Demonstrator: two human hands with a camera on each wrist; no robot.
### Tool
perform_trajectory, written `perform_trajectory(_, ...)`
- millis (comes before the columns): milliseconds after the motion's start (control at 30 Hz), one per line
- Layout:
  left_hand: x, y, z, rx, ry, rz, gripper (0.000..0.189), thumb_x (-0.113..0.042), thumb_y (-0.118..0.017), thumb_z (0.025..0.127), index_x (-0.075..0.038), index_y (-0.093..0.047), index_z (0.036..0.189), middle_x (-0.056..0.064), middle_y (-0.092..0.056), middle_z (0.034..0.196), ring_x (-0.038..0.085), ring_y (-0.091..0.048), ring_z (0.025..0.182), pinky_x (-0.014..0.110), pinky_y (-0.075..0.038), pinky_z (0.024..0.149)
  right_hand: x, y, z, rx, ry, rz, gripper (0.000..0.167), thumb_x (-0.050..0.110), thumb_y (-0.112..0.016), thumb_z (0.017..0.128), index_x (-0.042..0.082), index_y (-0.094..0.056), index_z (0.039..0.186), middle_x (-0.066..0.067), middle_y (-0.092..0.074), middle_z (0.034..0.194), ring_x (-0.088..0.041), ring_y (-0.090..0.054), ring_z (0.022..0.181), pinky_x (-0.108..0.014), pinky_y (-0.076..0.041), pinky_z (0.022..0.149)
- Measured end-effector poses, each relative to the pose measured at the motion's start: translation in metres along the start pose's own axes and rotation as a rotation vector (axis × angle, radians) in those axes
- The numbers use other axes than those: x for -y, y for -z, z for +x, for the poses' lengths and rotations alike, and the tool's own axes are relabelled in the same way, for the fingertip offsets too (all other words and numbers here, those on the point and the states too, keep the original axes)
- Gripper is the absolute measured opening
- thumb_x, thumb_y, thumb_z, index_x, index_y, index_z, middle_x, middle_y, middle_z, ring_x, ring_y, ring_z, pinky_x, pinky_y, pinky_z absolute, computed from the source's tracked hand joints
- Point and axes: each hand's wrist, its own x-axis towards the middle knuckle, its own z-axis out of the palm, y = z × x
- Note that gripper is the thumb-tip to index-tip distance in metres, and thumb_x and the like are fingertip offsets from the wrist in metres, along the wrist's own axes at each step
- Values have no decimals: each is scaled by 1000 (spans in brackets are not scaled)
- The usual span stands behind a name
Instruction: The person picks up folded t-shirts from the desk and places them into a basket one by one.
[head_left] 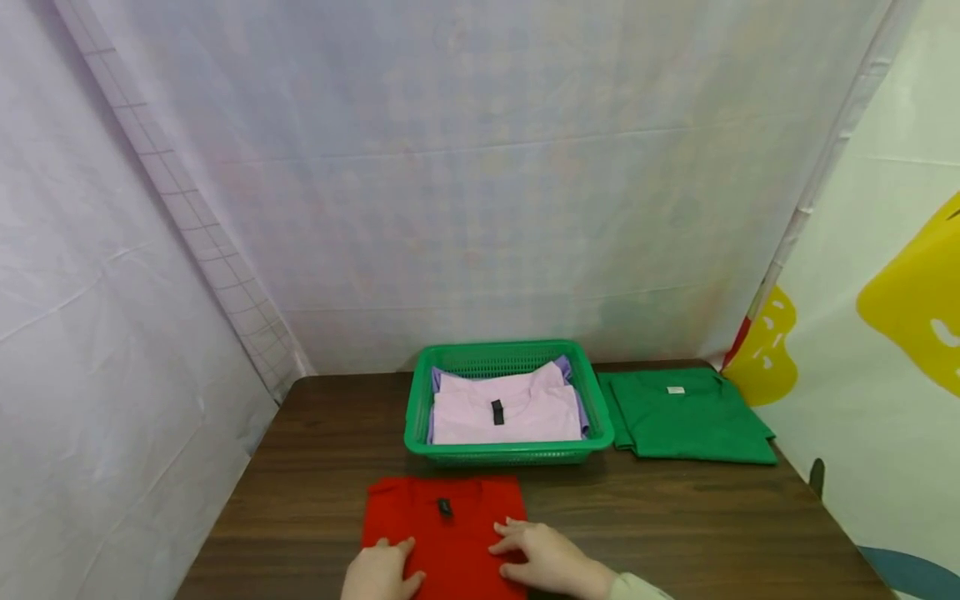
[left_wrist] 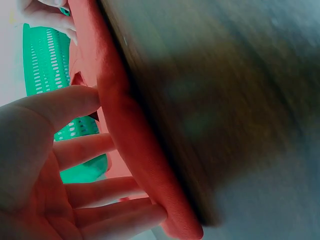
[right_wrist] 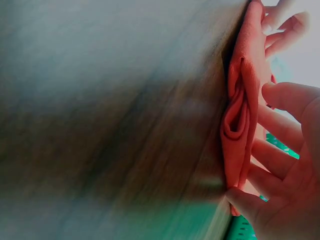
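A folded red T-shirt with a dark neck label lies on the table in front of the green basket. My left hand rests on its left part, fingers spread. On its right edge lies my right hand, fingertips touching the cloth. In the left wrist view, the thumb and fingers lie extended against the shirt's folded edge. The right wrist view shows the layered folds of the shirt at the side, with the fingers lightly bent against its top.
A green plastic basket holds a folded pale pink T-shirt on top of purple cloth. To its right, folded green shirts lie on the dark wooden table. White curtains hang behind the table.
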Motion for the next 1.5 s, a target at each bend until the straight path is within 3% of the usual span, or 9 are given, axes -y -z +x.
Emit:
perform_trajectory(133, -3, -1, -1, -41, -40, 16, 47, -36, -77, 77, -2, -71, 109, 25, -65, 96, 40, -64, 82, 51, -53, 66, -3, 1, -4, -5, -8, 5, 28, 31, -68, 90, 18, -74, 114, -2, -60, 130, -25, -51, 127, -44, -44, 99)
perform_trajectory(567, -16, -4, 2, -44, -67, 45, 46, -38, -75, 78, -4, -72, 109, 22, -66, 94, 39, -63, 79, 49, -53, 64, -11, 4, -13, -96, 38, -40, 23, 28, -69, 89, 16, -76, 108, -8, -64, 124, -30, -55, 122, -44, -47, 96)
perform_trajectory(933, -24, -6, 3, -85, -109, 71, 45, -39, -75, 78, -5, -72, 108, 20, -66, 90, 37, -63, 74, 48, -53, 61, -17, 9, -17, -63, -29, 20, 23, 29, -68, 90, 17, -76, 107, -5, -64, 124, -28, -54, 123, -46, -45, 98)
perform_trajectory(1500, -40, -12, 6, -109, -181, 100, 44, -39, -75, 78, -7, -72, 108, 21, -67, 91, 35, -64, 74, 44, -54, 60, -26, 15, -31, -143, -26, 13, 16, 16, -70, 86, 14, -78, 100, -8, -67, 119, -30, -57, 119, -45, -46, 97)
